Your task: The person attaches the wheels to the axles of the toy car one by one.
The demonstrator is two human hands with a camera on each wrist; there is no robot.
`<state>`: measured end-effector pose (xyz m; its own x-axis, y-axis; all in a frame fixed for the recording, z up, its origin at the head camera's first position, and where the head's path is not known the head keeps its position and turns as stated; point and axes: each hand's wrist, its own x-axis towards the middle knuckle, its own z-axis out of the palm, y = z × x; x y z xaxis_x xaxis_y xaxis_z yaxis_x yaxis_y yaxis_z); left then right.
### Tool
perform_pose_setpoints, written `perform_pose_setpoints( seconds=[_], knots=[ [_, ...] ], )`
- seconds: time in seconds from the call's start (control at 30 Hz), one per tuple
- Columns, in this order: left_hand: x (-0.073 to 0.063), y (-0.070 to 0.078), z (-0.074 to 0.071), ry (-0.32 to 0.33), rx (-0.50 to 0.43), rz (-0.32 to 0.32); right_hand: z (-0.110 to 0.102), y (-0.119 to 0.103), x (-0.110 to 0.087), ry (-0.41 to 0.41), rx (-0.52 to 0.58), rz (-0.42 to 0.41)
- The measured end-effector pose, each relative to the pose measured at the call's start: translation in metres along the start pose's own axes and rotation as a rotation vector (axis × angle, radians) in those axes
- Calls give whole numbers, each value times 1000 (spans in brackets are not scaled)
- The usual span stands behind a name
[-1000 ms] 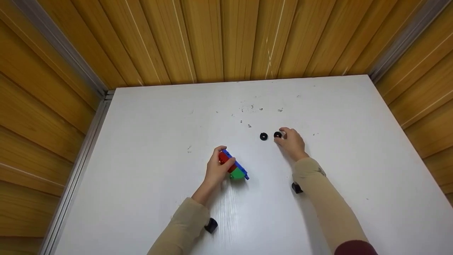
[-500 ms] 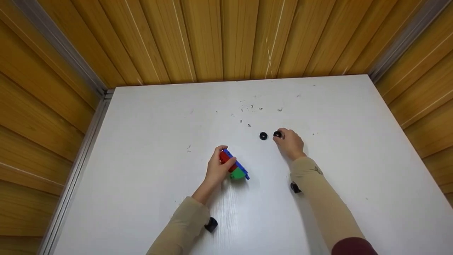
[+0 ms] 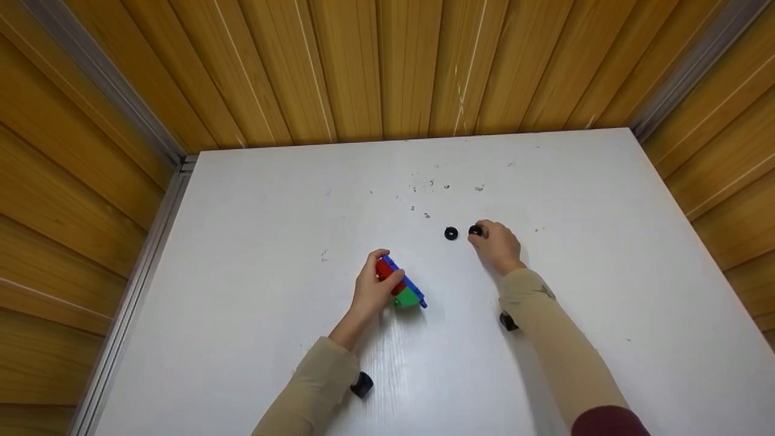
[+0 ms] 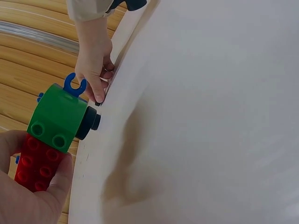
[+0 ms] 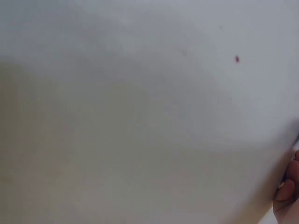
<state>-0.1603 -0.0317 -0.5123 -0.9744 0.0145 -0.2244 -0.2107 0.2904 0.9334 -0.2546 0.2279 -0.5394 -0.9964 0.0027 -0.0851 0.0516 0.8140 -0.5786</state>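
Observation:
My left hand [image 3: 370, 287] grips a toy block vehicle [image 3: 407, 297] with a blue base, a red studded brick [image 4: 38, 163] and a green curved brick [image 4: 58, 114]. In the left wrist view a blue hook [image 4: 74, 88] sticks out at its end, and a black wheel [image 4: 88, 122] sits at its side. Right of it, my right hand [image 3: 499, 247] pinches a small black wheel [image 3: 474, 230] between thumb and finger at the white tabletop. A second black wheel [image 3: 451, 233] lies flat just left of those fingertips. Only part of the right hand's fingers [image 5: 290, 179] shows in the right wrist view.
The white table [image 3: 272, 212] has dark scuff marks toward its far side. Wood-look panels [image 3: 363, 72] stand behind it and at both sides. Black wrist devices [image 3: 361, 385] hang below both sleeves, close to the tabletop.
The right hand's fingers, a little spread around the wheel a second ago, have drawn in on it. The left hand and the toy vehicle stay almost where they were.

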Motion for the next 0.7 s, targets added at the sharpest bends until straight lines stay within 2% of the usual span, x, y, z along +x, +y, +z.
perform_pose_setpoints(
  seconds=[0.13,0.27,0.7],
  knots=[
    [0,-2,0,-1,0,26,-1,0,-1,-29,41,6],
    [0,-2,0,-4,-9,17,-2,-3,0,-37,74,5],
    [-1,-1,2,-21,-16,-29,-14,-20,-1,64,111,-128]
  ],
)
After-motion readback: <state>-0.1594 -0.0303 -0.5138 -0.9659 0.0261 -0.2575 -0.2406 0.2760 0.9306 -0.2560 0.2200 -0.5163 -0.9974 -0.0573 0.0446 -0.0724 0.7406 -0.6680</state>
